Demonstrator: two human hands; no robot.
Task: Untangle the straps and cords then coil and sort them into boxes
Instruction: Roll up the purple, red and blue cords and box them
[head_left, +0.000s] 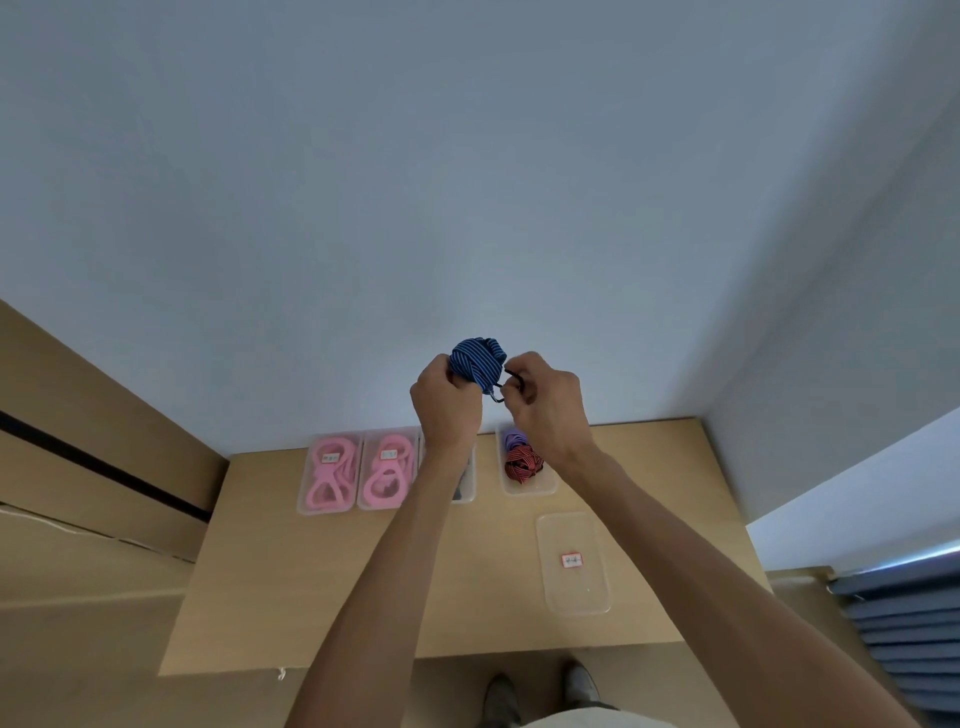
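Both hands are raised in front of the wall, above the wooden table. My left hand grips a bundle of blue cord with black stripes from below. My right hand pinches the cord's black hook end just right of the bundle. A clear box at the back holds a coiled red striped cord and a purple one. Two clear boxes at the back left hold pink straps.
A clear lid or box with a red-edged label lies on the table's right side. Another box sits partly hidden behind my left forearm. A wall stands right behind the table. My shoes show below the front edge.
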